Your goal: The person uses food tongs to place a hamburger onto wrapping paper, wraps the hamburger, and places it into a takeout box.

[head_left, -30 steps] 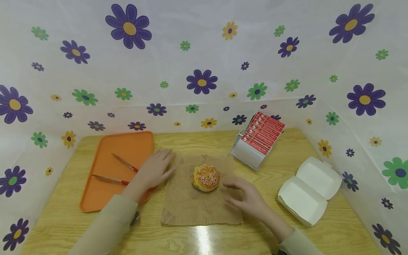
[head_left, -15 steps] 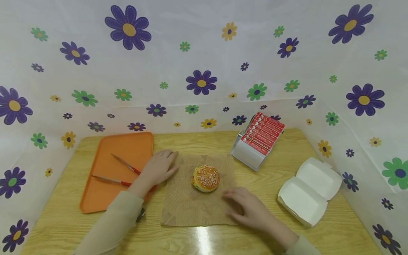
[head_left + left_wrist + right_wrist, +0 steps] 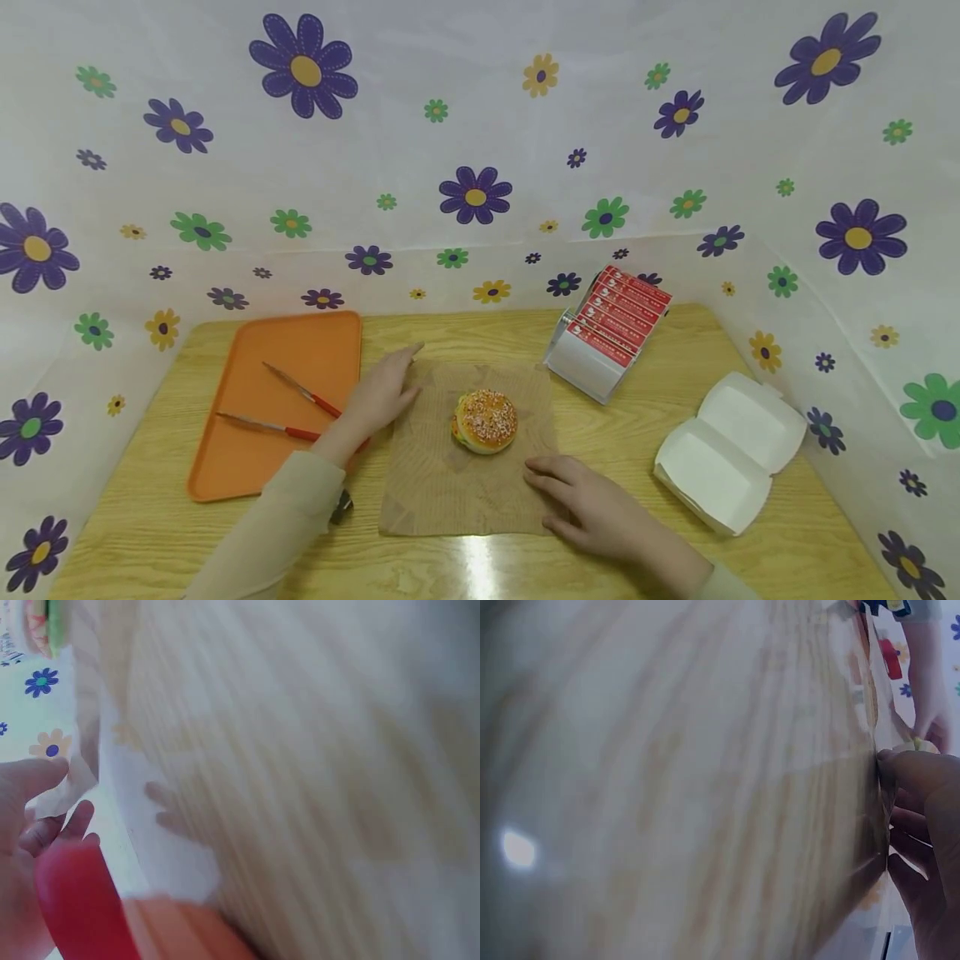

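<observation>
The left hand (image 3: 378, 392) rests fingers extended at the brown wrapping paper's (image 3: 442, 483) left edge; the right hand (image 3: 592, 508) pinches its near right corner. The paper lies flat on the bench (image 3: 645, 433), squarely set, with the burger (image 3: 485, 419) upright near its middle.

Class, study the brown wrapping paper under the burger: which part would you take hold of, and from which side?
Probably the near right corner of the paper, pinched from the right. The burger pins its middle, the corners lie free, and the right hand already rests there.
</observation>
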`<state>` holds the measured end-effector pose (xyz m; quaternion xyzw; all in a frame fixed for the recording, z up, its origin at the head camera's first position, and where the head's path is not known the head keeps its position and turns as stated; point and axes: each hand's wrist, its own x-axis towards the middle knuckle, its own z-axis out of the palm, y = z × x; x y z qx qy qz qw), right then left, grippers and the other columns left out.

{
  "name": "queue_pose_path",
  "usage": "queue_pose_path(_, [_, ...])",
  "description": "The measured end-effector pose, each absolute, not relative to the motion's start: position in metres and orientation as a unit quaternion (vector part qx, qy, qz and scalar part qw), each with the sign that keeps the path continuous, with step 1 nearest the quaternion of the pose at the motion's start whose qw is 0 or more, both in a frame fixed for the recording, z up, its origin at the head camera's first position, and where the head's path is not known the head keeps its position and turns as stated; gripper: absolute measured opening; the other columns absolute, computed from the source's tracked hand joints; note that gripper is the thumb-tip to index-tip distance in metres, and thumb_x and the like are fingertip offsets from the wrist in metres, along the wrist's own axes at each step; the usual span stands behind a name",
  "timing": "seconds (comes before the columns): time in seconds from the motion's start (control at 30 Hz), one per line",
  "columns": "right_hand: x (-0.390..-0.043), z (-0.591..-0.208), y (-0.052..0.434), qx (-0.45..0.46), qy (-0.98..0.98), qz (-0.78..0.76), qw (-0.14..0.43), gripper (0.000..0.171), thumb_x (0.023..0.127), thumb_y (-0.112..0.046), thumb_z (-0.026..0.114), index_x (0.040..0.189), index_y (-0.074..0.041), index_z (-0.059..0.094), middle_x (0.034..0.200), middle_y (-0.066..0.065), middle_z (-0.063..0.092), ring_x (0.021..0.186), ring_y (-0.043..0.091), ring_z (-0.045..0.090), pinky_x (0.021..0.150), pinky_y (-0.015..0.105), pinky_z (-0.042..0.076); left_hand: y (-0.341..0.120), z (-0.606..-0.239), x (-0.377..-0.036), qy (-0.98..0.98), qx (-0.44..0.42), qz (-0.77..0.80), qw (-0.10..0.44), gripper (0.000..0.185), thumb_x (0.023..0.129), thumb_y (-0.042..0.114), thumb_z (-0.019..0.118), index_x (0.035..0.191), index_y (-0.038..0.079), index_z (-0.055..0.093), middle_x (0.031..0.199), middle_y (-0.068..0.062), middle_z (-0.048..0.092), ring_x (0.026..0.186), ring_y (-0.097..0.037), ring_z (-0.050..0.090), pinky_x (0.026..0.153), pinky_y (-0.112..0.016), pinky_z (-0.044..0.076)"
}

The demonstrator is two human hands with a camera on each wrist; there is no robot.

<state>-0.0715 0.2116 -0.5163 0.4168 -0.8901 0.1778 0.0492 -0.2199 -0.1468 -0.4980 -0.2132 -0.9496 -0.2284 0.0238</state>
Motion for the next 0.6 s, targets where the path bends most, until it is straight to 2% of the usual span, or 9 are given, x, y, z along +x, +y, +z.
queue_pose_path(0.1, [-0.071, -0.516, 0.211, 0.424, -0.888, 0.168, 0.056, 0.054, 0.097, -0.028, 0.078, 0.144, -0.005, 0.065, 0.150, 0.009, 0.061, 0.137, 0.025, 0.060, 0.107, 0.046, 0.059, -0.141, -0.496, -0.219, -0.936, -0.163, -0.313, 0.014, 0.068, 0.096, 0.010, 0.078, 0.156, -0.001, 0.048, 0.115, -0.019, 0.070, 0.105, -0.032, 0.069, 0.093, -0.047, 0.061])
queue_pose_path(0.17, [-0.071, -0.516, 0.210, 0.427, -0.887, 0.166, 0.059, 0.054, 0.096, -0.028, 0.078, 0.143, -0.004, 0.065, 0.150, 0.009, 0.061, 0.137, 0.025, 0.060, 0.107, 0.046, 0.059, -0.137, -0.496, -0.218, -0.924, -0.129, -0.360, 0.009, 0.060, 0.096, 0.011, 0.078, 0.151, 0.000, 0.056, 0.098, -0.011, 0.064, 0.091, -0.026, 0.061, 0.080, -0.038, 0.056])
queue_pose_path(0.23, [-0.071, -0.517, 0.210, 0.431, -0.885, 0.165, 0.064, 0.054, 0.096, -0.027, 0.078, 0.143, -0.004, 0.065, 0.150, 0.009, 0.061, 0.137, 0.025, 0.060, 0.106, 0.045, 0.060, -0.135, -0.496, -0.217, -0.910, -0.097, -0.404, 0.004, 0.031, 0.097, 0.013, 0.078, 0.123, -0.002, 0.070, 0.081, -0.005, 0.051, 0.079, -0.021, 0.050, 0.071, -0.032, 0.045])
queue_pose_path(0.27, [-0.071, -0.517, 0.210, 0.432, -0.884, 0.165, 0.065, 0.054, 0.096, -0.027, 0.078, 0.143, -0.004, 0.065, 0.150, 0.009, 0.061, 0.137, 0.025, 0.060, 0.106, 0.045, 0.060, -0.134, -0.496, -0.217, -0.903, -0.083, -0.421, 0.003, 0.018, 0.097, 0.014, 0.078, 0.106, -0.001, 0.071, 0.077, -0.003, 0.047, 0.076, -0.019, 0.047, 0.068, -0.029, 0.041])
queue_pose_path(0.3, [-0.071, -0.518, 0.210, 0.433, -0.884, 0.165, 0.065, 0.054, 0.096, -0.027, 0.078, 0.143, -0.004, 0.065, 0.150, 0.009, 0.061, 0.137, 0.025, 0.060, 0.107, 0.045, 0.059, -0.132, -0.496, -0.216, -0.896, -0.070, -0.438, 0.001, 0.017, 0.098, 0.014, 0.078, 0.092, 0.001, 0.069, 0.074, -0.001, 0.045, 0.073, -0.017, 0.044, 0.066, -0.027, 0.038])
queue_pose_path(0.33, [-0.071, -0.518, 0.210, 0.433, -0.884, 0.165, 0.066, 0.054, 0.096, -0.027, 0.078, 0.144, -0.004, 0.065, 0.150, 0.010, 0.061, 0.137, 0.025, 0.060, 0.107, 0.045, 0.059, -0.131, -0.496, -0.215, -0.890, -0.060, -0.451, 0.000, 0.025, 0.098, 0.015, 0.077, 0.080, 0.003, 0.062, 0.071, 0.000, 0.043, 0.071, -0.015, 0.043, 0.064, -0.024, 0.036])
queue_pose_path(0.4, [-0.071, -0.518, 0.211, 0.434, -0.883, 0.165, 0.068, 0.054, 0.096, -0.027, 0.077, 0.144, -0.005, 0.064, 0.151, 0.010, 0.061, 0.137, 0.025, 0.060, 0.107, 0.045, 0.059, -0.127, -0.495, -0.214, -0.879, -0.046, -0.474, 0.006, 0.039, 0.098, 0.014, 0.076, 0.069, 0.006, 0.052, 0.065, 0.002, 0.041, 0.066, -0.013, 0.040, 0.059, -0.022, 0.033])
queue_pose_path(0.5, [-0.070, -0.518, 0.211, 0.432, -0.884, 0.165, 0.065, 0.054, 0.097, -0.027, 0.077, 0.145, -0.005, 0.064, 0.151, 0.009, 0.060, 0.138, 0.025, 0.059, 0.107, 0.045, 0.059, -0.119, -0.491, -0.209, -0.869, -0.049, -0.493, 0.018, 0.035, 0.100, 0.015, 0.074, 0.070, 0.004, 0.061, 0.062, 0.004, 0.043, 0.063, -0.011, 0.039, 0.055, -0.019, 0.031])
queue_pose_path(0.6, [-0.071, -0.518, 0.211, 0.430, -0.886, 0.165, 0.061, 0.054, 0.098, -0.027, 0.076, 0.146, -0.005, 0.063, 0.152, 0.009, 0.059, 0.138, 0.024, 0.059, 0.107, 0.045, 0.059, -0.107, -0.486, -0.202, -0.868, -0.076, -0.489, 0.031, 0.041, 0.102, 0.015, 0.072, 0.066, 0.005, 0.056, 0.059, 0.004, 0.038, 0.059, -0.009, 0.035, 0.054, -0.018, 0.029])
